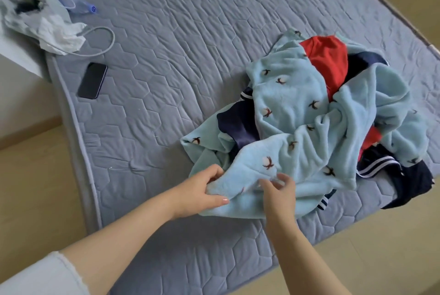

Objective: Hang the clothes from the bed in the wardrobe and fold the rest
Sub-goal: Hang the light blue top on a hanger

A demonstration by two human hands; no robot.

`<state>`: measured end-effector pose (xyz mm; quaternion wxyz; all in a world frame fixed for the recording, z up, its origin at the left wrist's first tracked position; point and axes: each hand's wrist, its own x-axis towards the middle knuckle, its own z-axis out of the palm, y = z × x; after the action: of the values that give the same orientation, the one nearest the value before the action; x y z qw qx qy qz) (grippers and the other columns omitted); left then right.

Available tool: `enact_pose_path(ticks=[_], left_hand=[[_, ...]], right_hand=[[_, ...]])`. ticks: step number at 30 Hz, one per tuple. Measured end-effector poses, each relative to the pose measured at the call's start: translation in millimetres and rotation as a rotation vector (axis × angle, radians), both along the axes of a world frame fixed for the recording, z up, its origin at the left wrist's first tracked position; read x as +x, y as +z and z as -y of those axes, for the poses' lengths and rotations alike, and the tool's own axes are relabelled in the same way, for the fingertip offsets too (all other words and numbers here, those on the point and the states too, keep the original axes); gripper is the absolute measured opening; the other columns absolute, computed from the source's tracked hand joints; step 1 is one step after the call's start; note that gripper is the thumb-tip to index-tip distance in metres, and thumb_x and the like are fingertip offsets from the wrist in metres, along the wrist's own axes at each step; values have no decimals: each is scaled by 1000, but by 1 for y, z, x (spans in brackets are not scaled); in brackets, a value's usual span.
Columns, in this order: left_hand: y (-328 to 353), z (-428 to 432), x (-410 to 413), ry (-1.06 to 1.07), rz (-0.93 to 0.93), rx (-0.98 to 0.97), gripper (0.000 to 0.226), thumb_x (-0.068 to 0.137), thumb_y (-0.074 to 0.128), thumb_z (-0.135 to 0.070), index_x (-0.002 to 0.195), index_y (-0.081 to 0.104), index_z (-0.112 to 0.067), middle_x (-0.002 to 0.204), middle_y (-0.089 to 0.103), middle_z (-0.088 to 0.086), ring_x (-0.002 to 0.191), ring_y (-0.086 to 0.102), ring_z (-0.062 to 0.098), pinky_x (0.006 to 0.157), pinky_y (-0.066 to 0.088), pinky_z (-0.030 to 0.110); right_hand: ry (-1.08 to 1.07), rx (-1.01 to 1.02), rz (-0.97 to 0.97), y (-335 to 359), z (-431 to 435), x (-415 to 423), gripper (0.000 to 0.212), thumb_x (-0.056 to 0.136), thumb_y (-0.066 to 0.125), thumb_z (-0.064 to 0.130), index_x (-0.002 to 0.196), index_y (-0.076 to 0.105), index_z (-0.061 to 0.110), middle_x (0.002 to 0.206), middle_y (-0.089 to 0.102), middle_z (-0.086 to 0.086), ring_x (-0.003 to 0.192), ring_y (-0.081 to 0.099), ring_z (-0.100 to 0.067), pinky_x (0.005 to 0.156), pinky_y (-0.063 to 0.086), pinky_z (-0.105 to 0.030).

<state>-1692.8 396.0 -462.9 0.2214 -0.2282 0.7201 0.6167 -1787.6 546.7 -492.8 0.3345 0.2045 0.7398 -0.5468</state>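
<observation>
Pile of clothes at 3 o'clock on the bed, near its lower edge. Left hand gripping the near hem of the light-blue fleece garment, thumb curled over the fold. Right hand just beside it at 3 o'clock, fingertips pinching the same hem.

Best approach, probably: find both corners or shoulders before lifting, then peel upward slowly so the red piece and the navy striped-trim piece tangled underneath stay down. Shake flat before deciding hang or fold.

Fleece: thick, plush, limp, printed with small dark sprigs. Bed cover: grey, quilted in hexagons. Phone, cable and plastic bag at 10 o'clock, well apart.
</observation>
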Motion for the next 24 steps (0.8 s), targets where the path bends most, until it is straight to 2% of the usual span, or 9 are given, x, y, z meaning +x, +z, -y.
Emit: enact_pose_path(ticks=[4, 6, 10, 13, 15, 17, 19, 22, 24], left_hand=[[2, -11, -4, -167, 48, 150, 28, 84, 64, -17, 105, 55, -34, 107, 61, -14, 96, 56, -4, 81, 44, 6], [-14, -10, -9, 11, 78, 182, 26, 87, 61, -11, 101, 60, -33, 103, 64, -16, 97, 58, -4, 76, 44, 5], [-71, 4, -16, 658, 274, -270, 28, 91, 43, -2, 100, 59, -23, 114, 60, 0, 93, 53, 14, 70, 40, 21], [-119, 5, -8, 426, 423, -468, 46, 88, 44, -2, 130, 45, -23, 136, 42, 3, 101, 47, 19, 77, 41, 27], [-148, 2, -3, 250, 472, -462, 64, 88, 52, -9, 144, 25, -26, 150, 18, 1, 121, 39, 25, 92, 41, 31], [-173, -5, -1, 306, 517, -321, 85, 85, 61, -13, 148, 5, -28, 154, 2, 3, 135, 26, 29, 106, 34, 37], [-189, -14, -1, 483, 561, -159, 92, 83, 63, -11, 148, 1, -27, 150, 17, 10, 132, 31, 30, 107, 35, 38], [-199, -23, 6, 451, 598, -161, 53, 89, 55, -16, 138, 36, -18, 130, 50, 13, 115, 50, 32, 95, 45, 35], [-192, -24, 18, 410, 602, -249, 23, 93, 49, -24, 111, 55, -12, 115, 58, 13, 104, 55, 31, 85, 46, 34]], right_hand=[[62, -37, -182, 11, 15, 0, 54, 87, 60, 35, 136, 38, 29, 136, 38, 4, 122, 42, -12, 102, 36, -34], [141, 54, -187, 6, 20, 3, 54, 86, 59, 28, 136, 40, 24, 140, 38, 1, 127, 39, -19, 106, 35, -39], [223, 134, -151, -22, 14, 24, 39, 88, 54, 18, 125, 45, 24, 136, 41, 0, 102, 47, -13, 81, 43, -26], [260, 156, -67, -49, 8, 44, 42, 89, 53, 18, 129, 44, 24, 137, 40, 1, 101, 40, -7, 81, 32, -25], [266, 160, -3, -67, 4, 54, 44, 89, 53, 20, 131, 42, 24, 135, 41, 2, 102, 40, -8, 82, 32, -25], [268, 170, 35, -82, 3, 60, 40, 89, 54, 21, 126, 43, 27, 131, 43, 3, 104, 43, -10, 79, 33, -24], [291, 186, 56, -94, 5, 65, 35, 88, 54, 20, 121, 43, 30, 126, 45, 4, 100, 47, -9, 68, 35, -21], [341, 187, 80, -103, 10, 70, 38, 89, 53, 19, 125, 44, 26, 116, 48, 7, 85, 50, 0, 58, 34, -15], [363, 180, 101, -101, 14, 73, 38, 89, 53, 20, 126, 44, 25, 114, 51, 6, 89, 54, -7, 57, 36, -17]])
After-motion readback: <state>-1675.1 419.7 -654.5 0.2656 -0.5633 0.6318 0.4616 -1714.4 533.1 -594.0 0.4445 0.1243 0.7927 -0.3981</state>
